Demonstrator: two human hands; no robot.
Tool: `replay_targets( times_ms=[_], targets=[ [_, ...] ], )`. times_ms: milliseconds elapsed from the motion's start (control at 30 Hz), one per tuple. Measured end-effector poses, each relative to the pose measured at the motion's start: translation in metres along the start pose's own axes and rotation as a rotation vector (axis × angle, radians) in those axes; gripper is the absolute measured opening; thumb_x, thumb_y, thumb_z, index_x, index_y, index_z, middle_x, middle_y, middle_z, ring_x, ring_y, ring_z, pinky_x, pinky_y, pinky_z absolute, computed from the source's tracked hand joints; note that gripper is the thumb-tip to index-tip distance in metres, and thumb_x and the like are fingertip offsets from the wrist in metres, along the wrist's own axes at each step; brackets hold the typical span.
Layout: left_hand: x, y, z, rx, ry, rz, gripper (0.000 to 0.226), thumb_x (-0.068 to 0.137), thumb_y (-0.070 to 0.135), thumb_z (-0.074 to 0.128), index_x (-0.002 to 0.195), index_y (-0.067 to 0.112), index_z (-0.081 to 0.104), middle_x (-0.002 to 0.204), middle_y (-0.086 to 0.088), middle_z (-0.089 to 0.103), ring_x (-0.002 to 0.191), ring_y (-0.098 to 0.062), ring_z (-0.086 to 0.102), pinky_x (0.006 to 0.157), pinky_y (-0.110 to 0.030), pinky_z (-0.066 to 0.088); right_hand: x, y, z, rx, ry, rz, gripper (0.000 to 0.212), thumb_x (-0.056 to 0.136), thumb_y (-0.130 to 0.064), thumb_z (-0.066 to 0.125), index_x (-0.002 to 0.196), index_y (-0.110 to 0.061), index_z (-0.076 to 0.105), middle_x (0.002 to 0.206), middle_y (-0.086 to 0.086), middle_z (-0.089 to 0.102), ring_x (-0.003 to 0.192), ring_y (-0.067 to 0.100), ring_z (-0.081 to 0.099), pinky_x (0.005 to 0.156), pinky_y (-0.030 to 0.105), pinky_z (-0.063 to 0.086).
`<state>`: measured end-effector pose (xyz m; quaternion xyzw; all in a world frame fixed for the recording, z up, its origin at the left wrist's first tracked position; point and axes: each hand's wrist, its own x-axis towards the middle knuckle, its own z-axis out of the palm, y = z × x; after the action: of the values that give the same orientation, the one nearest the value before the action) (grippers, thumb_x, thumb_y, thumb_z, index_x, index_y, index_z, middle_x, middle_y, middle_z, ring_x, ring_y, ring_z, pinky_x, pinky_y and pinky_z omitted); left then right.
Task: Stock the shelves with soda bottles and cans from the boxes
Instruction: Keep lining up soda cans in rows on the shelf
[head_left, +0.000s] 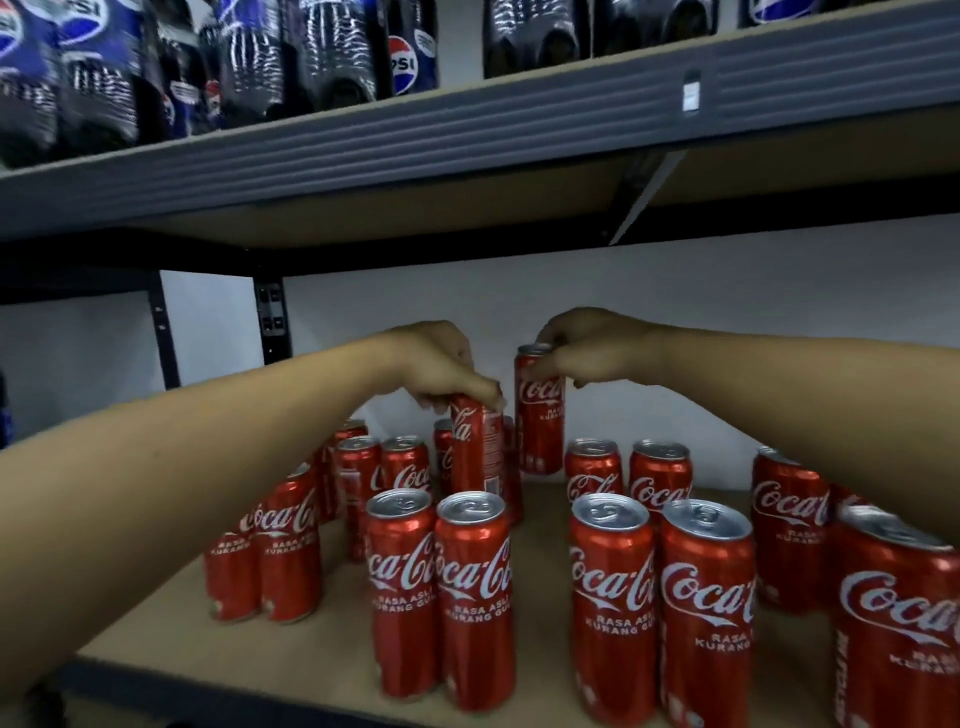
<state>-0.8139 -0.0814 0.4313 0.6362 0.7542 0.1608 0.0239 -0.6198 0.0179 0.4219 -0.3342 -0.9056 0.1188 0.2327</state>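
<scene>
- Head view, looking into a metal rack with two bare forearms reaching in from the lower corners towards the back of the lower shelf (291, 649), a pale brown board.
- The left hand (441, 364) comes down from above, its fingers and thumb curled round the top of a red Coca-Cola can, the leaning can (475, 452), which tilts slightly to the left among other cans near the middle of the shelf. Its base is hidden, so whether it stands or hangs cannot be told.
- The right hand (587, 348) pinches the rim of a second red can, the back can (540, 415), held upright just beside the leaning can and close to the white wall (675, 312).
- Standing cans (441, 597) of the same red kind fill the board in loose pairs: a cluster at the left, two pairs at the front centre, more at the right edge.
- A black metal post (272, 317) rises behind the left forearm.
- Overhead, the grey upper shelf (467, 135) carries a row of dark Pepsi bottles (410, 52) with blue labels.
</scene>
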Motion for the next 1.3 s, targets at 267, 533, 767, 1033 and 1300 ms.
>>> replay_targets(
  times_ms=[267, 533, 767, 1033, 1300],
  targets=[
    [-0.013, -0.037, 0.025, 0.187, -0.068, -0.033, 0.062, 0.065, 0.072, 0.08, 0.094, 0.018, 0.076, 0.081, 0.004, 0.078, 0.08, -0.014, 0.073, 0.069, -0.03, 0.057, 0.001, -0.03, 0.037, -0.225, -0.284, 0.003, 0.042, 0.09, -0.043, 0.073, 0.122, -0.017, 0.066, 0.109, -0.002, 0.07, 0.099, 0.014, 0.064, 0.083, 0.03, 0.055],
    [-0.004, -0.05, 0.051, 0.157, -0.009, 0.049, 0.066, 0.063, 0.076, 0.08, 0.081, 0.013, 0.075, 0.07, 0.002, 0.075, 0.062, -0.013, 0.07, 0.058, -0.028, 0.054, -0.004, -0.034, 0.052, -0.363, -0.375, 0.053, 0.054, 0.09, -0.046, 0.073, 0.134, -0.017, 0.061, 0.124, -0.002, 0.067, 0.107, 0.014, 0.063, 0.09, 0.031, 0.052],
    [-0.002, -0.051, 0.057, 0.218, 0.041, 0.111, 0.066, 0.065, 0.082, 0.073, 0.069, 0.016, 0.066, 0.059, 0.004, 0.065, 0.058, -0.013, 0.061, 0.053, -0.027, 0.041, -0.007, -0.039, 0.053, -0.393, -0.394, 0.083, 0.07, 0.084, -0.058, 0.074, 0.139, -0.019, 0.058, 0.136, -0.004, 0.062, 0.121, 0.019, 0.058, 0.099, 0.036, 0.049],
    [-0.008, -0.056, 0.03, 0.305, -0.191, 0.312, 0.064, 0.087, 0.034, 0.08, 0.145, 0.029, 0.054, 0.138, 0.007, 0.064, 0.123, -0.018, 0.06, 0.099, -0.039, 0.051, -0.006, -0.045, 0.052, -0.423, -0.482, 0.036, 0.071, 0.09, -0.013, 0.075, 0.153, -0.024, 0.043, 0.149, 0.001, 0.053, 0.131, 0.02, 0.052, 0.094, 0.032, 0.046],
    [-0.004, -0.059, 0.039, 0.323, -0.152, 0.339, 0.051, 0.089, 0.042, 0.076, 0.135, 0.026, 0.062, 0.125, 0.006, 0.068, 0.107, -0.017, 0.063, 0.091, -0.038, 0.054, -0.007, -0.048, 0.065, -0.472, -0.409, 0.009, 0.065, 0.093, -0.031, 0.073, 0.151, -0.019, 0.046, 0.147, 0.002, 0.056, 0.13, 0.023, 0.055, 0.103, 0.038, 0.048]
  ],
)
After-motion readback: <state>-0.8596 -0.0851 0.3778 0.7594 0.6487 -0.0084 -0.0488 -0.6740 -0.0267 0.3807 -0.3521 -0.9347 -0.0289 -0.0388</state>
